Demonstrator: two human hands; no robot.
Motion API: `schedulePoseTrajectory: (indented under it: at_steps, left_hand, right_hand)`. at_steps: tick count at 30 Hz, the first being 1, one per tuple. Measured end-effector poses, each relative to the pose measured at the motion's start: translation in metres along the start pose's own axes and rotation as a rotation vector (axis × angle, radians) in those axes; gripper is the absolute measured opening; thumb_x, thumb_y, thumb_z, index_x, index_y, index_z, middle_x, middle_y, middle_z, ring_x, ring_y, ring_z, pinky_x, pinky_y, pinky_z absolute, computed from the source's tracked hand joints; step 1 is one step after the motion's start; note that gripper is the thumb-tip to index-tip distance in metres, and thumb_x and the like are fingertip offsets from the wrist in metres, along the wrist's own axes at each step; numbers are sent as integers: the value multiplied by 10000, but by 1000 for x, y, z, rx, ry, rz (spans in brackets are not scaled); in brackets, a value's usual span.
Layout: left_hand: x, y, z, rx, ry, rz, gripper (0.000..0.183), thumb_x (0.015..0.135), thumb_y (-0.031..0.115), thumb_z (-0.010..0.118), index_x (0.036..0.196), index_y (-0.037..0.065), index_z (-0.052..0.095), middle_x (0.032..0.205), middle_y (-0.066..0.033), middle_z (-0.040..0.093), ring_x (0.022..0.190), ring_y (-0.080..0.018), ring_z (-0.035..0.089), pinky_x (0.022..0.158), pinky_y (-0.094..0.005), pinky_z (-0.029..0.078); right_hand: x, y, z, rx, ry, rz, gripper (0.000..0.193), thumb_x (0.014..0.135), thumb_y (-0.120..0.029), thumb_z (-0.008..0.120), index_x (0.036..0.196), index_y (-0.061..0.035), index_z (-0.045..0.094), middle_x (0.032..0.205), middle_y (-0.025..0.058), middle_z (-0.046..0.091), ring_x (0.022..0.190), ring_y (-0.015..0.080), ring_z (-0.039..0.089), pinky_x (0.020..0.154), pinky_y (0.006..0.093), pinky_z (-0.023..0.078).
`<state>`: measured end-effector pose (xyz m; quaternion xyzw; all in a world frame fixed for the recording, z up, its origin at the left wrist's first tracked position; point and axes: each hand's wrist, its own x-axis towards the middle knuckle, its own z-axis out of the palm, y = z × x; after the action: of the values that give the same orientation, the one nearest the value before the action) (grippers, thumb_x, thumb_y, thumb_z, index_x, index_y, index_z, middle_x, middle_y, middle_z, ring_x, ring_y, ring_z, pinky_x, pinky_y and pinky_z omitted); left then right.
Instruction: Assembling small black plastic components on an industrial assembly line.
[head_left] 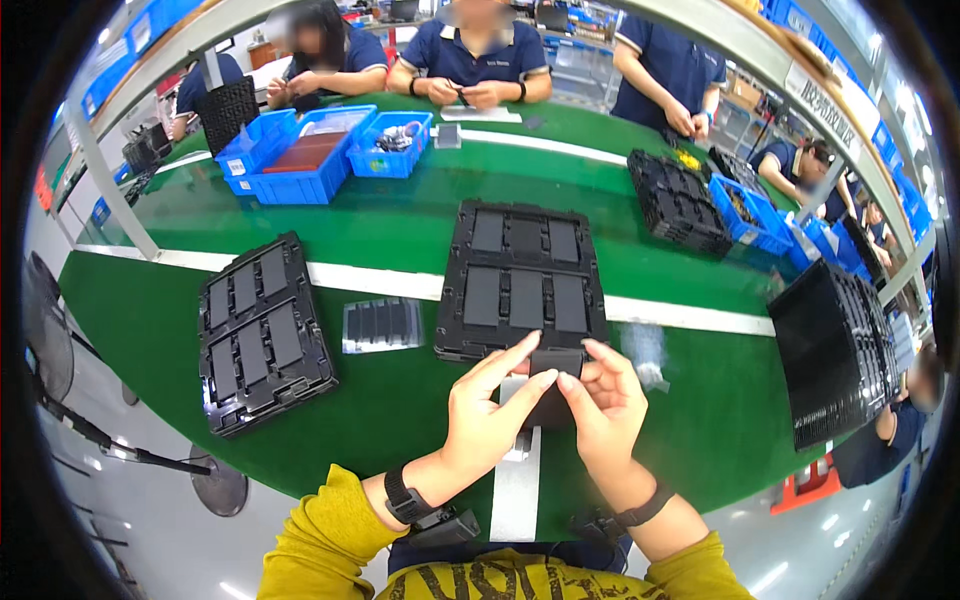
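Between hands [478, 410] [608, 410], black piece [556, 361] — rectangular, matte

Bright, fisheye-bent, perhaps soft toward the rim

black piece [556, 362], green table [390, 235], blue bins [318, 185]

A mustard-yellow top [535, 577] has big dark lettering [490, 583] across its front and wrinkled sleeves [328, 532]. A ridged black strap [402, 497] circles the left wrist [428, 482], a boxy black device [445, 528] just beside it; a plain black band [645, 508] circles the right wrist [628, 491]. Left hand [487, 415] and right hand [606, 405] are bare.
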<state>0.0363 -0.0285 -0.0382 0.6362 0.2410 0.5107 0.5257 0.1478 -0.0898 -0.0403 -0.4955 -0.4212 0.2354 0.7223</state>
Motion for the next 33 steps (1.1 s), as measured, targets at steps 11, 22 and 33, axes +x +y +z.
schedulePoseTrajectory:
  at_steps: [11,22,33]
  left_hand:
    - [-1,-10,-1,231,-90,147,438,766,-34,621,1191,-17,518,787,-37,548,748,-87,495,730,-214,413]
    - [-1,-11,-7,323,-153,326,393,772,-53,598,1159,-34,537,767,-34,531,745,-89,475,727,-220,397]
    - [20,7,-17,-87,-237,-144,183,866,102,542,948,-40,622,819,-46,571,745,-93,513,693,-225,415]
  right_hand:
    - [3,-6,-7,154,36,168,229,777,34,629,1005,51,607,892,97,643,778,102,596,700,222,493]
    - [3,-8,-14,138,-39,131,195,775,52,622,971,50,621,868,78,633,779,104,597,692,225,504]
    - [4,-10,-19,143,-136,254,231,765,59,625,994,56,593,925,139,636,832,154,621,738,267,523]
